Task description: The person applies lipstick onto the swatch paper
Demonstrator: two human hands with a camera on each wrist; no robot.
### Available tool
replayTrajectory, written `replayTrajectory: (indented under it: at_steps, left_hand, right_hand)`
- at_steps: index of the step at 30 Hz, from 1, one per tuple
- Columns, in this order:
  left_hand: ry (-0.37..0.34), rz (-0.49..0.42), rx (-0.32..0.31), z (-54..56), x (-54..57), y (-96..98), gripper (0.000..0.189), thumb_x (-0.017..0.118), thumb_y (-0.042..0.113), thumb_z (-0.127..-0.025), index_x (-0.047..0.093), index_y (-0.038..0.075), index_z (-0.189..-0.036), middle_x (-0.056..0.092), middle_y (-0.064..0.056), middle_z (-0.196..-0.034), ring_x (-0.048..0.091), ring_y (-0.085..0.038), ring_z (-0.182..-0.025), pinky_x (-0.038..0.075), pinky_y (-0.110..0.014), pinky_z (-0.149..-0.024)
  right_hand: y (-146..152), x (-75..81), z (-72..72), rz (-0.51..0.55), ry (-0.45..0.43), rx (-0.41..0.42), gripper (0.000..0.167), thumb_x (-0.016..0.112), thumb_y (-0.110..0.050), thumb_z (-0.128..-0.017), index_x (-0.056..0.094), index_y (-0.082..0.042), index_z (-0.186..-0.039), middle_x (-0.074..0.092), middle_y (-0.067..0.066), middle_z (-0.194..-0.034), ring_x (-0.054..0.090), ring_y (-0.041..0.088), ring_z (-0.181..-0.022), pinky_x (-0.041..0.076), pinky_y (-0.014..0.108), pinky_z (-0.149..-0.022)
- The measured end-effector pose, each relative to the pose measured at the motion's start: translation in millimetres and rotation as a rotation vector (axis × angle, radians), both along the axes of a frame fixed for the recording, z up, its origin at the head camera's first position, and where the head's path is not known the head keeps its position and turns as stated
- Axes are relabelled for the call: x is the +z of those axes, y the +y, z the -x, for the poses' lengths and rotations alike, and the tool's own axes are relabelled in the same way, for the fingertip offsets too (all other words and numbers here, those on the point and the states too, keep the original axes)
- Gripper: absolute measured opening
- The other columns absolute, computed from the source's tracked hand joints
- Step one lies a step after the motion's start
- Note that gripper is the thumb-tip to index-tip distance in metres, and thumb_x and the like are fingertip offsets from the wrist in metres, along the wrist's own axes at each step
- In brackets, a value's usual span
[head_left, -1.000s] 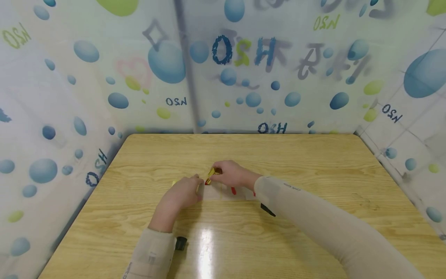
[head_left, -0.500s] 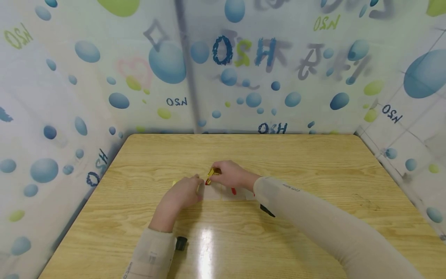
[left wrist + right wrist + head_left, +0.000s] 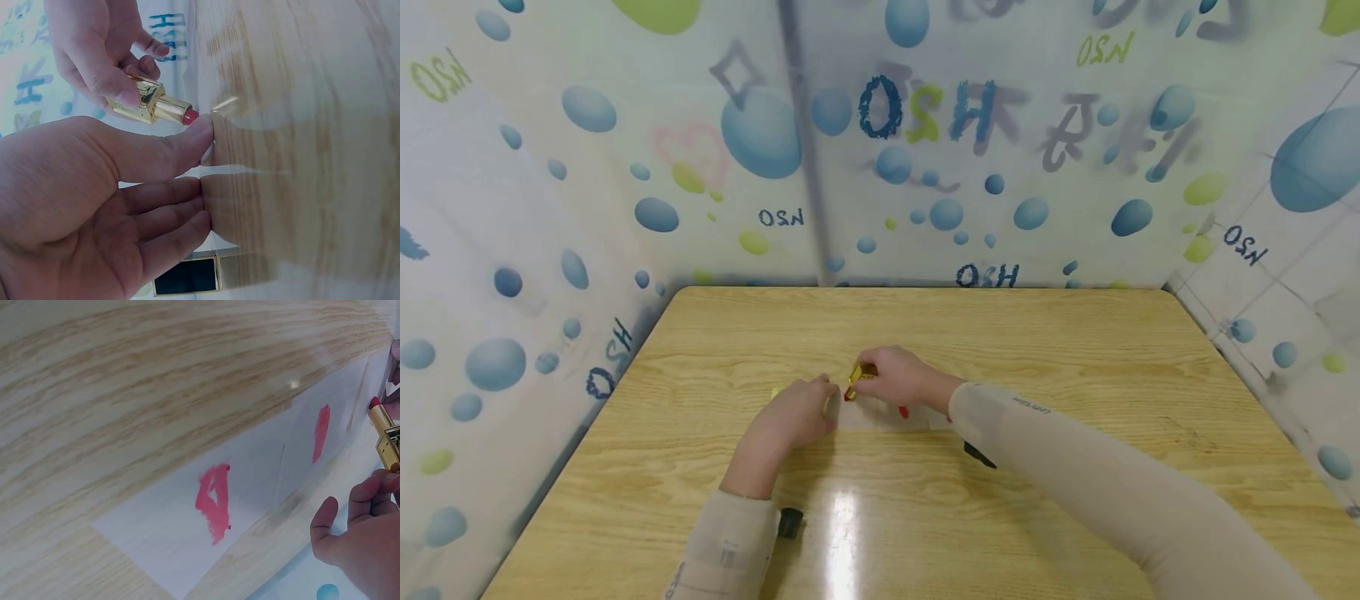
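Note:
My right hand (image 3: 895,373) holds a gold lipstick (image 3: 172,111) with its red tip pointing down at the paper. In the head view the lipstick's tip is beside the left fingertips; whether it touches the paper is hard to tell. Thin white paper pieces (image 3: 256,465) lie in a row on the table. One bears a red hollow smear (image 3: 214,503), another a single red stroke (image 3: 321,434). My left hand (image 3: 793,412) rests its thumb and fairly straight fingertips at the row's left end, hiding part of it.
A black-and-gold block (image 3: 185,277), perhaps the lipstick's cap, stands beyond the left hand's fingers. The wooden table (image 3: 1037,333) meets a wall (image 3: 880,192) printed with blue and green drops. Black wrist-worn pieces (image 3: 790,522) protrude beneath both sleeves.
The lipstick's tip has shifted slightly toward me and to the right, moving with my right hand. My left hand stays in place.

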State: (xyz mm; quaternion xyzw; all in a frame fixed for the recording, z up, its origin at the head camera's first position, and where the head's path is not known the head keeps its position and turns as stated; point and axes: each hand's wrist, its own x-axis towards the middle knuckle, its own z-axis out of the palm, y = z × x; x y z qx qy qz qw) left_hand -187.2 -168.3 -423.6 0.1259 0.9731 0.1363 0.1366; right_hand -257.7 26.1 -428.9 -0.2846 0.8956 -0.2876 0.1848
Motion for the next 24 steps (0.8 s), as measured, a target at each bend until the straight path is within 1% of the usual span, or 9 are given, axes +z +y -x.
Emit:
replayTrajectory:
  at_steps: [5, 8, 11, 14, 18, 21, 24]
  left_hand:
    - [0.007, 0.008, -0.004, 0.4, 0.1, 0.2, 0.050, 0.077, 0.009, -0.094, 0.065, 0.001, -0.142, 0.048, -0.029, -0.161, 0.064, -0.049, -0.131, 0.059, -0.051, -0.096]
    - [0.008, 0.012, -0.005, 0.8, 0.1, 0.7, 0.050, 0.077, 0.009, -0.094, 0.065, 0.001, -0.142, 0.049, -0.029, -0.161, 0.064, -0.049, -0.131, 0.059, -0.051, -0.097]
    - [0.006, 0.015, -0.003, 1.0, 0.0, 1.0, 0.050, 0.078, 0.009, -0.094, 0.065, 0.000, -0.142, 0.048, -0.028, -0.161, 0.064, -0.048, -0.131, 0.059, -0.050, -0.097]
    - [0.005, 0.014, -0.001, 1.5, -0.6, 1.0, 0.051, 0.077, 0.009, -0.094, 0.064, -0.001, -0.143, 0.048, -0.029, -0.161, 0.065, -0.047, -0.130, 0.059, -0.050, -0.096]
    - [0.010, 0.012, -0.002, 1.8, -1.1, 1.0, 0.051, 0.077, 0.009, -0.094, 0.064, -0.001, -0.143, 0.048, -0.029, -0.161, 0.066, -0.047, -0.128, 0.059, -0.049, -0.094]
    - [0.008, 0.009, 0.001, 1.2, -1.2, 0.5, 0.052, 0.077, 0.009, -0.094, 0.064, -0.001, -0.143, 0.047, -0.029, -0.162, 0.066, -0.046, -0.128, 0.059, -0.048, -0.094]
    - [0.008, 0.004, 0.002, 0.8, -1.5, -0.1, 0.052, 0.077, 0.009, -0.094, 0.063, -0.001, -0.144, 0.047, -0.029, -0.162, 0.067, -0.045, -0.128, 0.059, -0.047, -0.094]
  right_hand:
    - [1.9, 2.7, -4.2, -0.012, -0.003, 0.005, 0.018, 0.068, -0.031, -0.105, 0.070, -0.014, -0.109, 0.067, 0.002, -0.094, 0.054, 0.013, -0.076, 0.047, 0.026, -0.069]
    - [2.6, 1.3, -5.8, -0.021, 0.003, 0.004, 0.018, 0.068, -0.032, -0.105, 0.070, -0.015, -0.110, 0.066, 0.001, -0.093, 0.055, 0.013, -0.075, 0.048, 0.026, -0.069]
    - [3.3, -0.6, -7.3, -0.021, 0.009, 0.003, 0.018, 0.068, -0.033, -0.105, 0.070, -0.016, -0.110, 0.066, 0.001, -0.092, 0.055, 0.013, -0.075, 0.047, 0.027, -0.068]
    - [4.4, 0.6, -10.3, -0.024, 0.013, 0.002, 0.019, 0.068, -0.032, -0.105, 0.070, -0.015, -0.112, 0.067, 0.000, -0.093, 0.056, 0.013, -0.075, 0.048, 0.028, -0.069]
    - [6.6, 2.8, -15.0, -0.021, 0.001, 0.000, 0.020, 0.068, -0.031, -0.105, 0.071, -0.014, -0.114, 0.070, 0.000, -0.096, 0.059, 0.012, -0.073, 0.052, 0.029, -0.072]
    - [8.1, 2.7, -17.4, -0.014, -0.006, 0.002, 0.020, 0.068, -0.030, -0.105, 0.071, -0.013, -0.114, 0.070, 0.000, -0.097, 0.060, 0.012, -0.074, 0.053, 0.030, -0.073]
    - [9.8, 2.7, -19.1, -0.014, 0.011, 0.012, 0.019, 0.069, -0.030, -0.104, 0.071, -0.013, -0.113, 0.070, -0.001, -0.096, 0.059, 0.012, -0.077, 0.052, 0.030, -0.073]
